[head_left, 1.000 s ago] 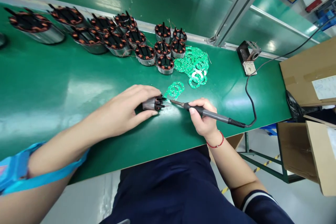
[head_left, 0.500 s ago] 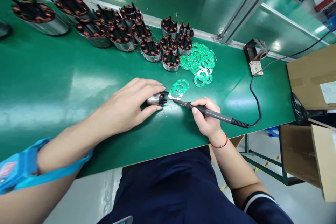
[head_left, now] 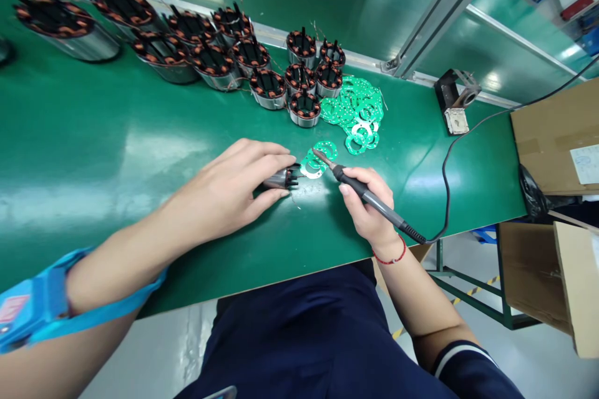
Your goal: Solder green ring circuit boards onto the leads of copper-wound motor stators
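My left hand [head_left: 243, 181] is closed around a motor stator [head_left: 277, 179] lying on its side, its black pins pointing right. Thin wire ends stick out from the stator's pin end. In my right hand [head_left: 369, 202] is a soldering iron [head_left: 355, 186], gripped like a pen with its cable trailing right. The iron's tip is over a small group of green ring-shaped circuit boards [head_left: 322, 153], apart from the stator; whether it touches a board I cannot tell. My fingers hide most of the stator's body.
Several wound stators [head_left: 266, 87] stand upright along the back of the green bench [head_left: 187, 118]. A heap of green ring boards [head_left: 360, 106] lies beside them. Back right stands a soldering iron stand [head_left: 456, 100]. Cardboard boxes [head_left: 547, 137] are at the right end.
The soldering iron's tip has moved up and away from the stator's pins, and its handle now tilts more steeply. The cable has shifted left. My left hand and the stator stay nearly in place.
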A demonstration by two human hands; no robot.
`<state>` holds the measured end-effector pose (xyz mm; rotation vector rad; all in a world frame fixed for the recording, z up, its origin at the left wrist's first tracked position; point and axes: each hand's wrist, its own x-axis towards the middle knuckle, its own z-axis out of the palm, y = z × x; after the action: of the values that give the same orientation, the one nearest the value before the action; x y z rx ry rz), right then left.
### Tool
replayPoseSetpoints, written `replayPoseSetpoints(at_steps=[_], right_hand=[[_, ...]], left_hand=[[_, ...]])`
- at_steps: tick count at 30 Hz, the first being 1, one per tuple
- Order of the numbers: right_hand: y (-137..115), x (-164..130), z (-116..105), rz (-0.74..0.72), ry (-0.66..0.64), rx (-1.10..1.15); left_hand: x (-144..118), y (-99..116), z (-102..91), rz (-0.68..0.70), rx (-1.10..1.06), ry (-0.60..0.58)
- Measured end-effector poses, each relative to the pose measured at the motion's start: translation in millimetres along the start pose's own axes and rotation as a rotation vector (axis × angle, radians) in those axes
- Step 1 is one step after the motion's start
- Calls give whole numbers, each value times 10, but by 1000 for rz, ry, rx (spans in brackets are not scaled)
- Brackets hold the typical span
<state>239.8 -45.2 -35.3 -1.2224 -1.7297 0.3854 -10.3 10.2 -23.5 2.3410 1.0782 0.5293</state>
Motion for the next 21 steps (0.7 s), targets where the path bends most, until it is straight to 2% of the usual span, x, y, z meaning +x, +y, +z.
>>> replayPoseSetpoints(at_steps=[4, 14, 21], right_hand=[[5, -2, 2, -54, -12, 2], [-16, -33, -34, -6, -37, 50], [-30, -1, -28, -39, -38, -9]], left_hand=[[-4, 2, 8, 14, 15, 7], [-3, -18, -5, -27, -27, 20], [-8, -40, 22, 21, -15, 47]])
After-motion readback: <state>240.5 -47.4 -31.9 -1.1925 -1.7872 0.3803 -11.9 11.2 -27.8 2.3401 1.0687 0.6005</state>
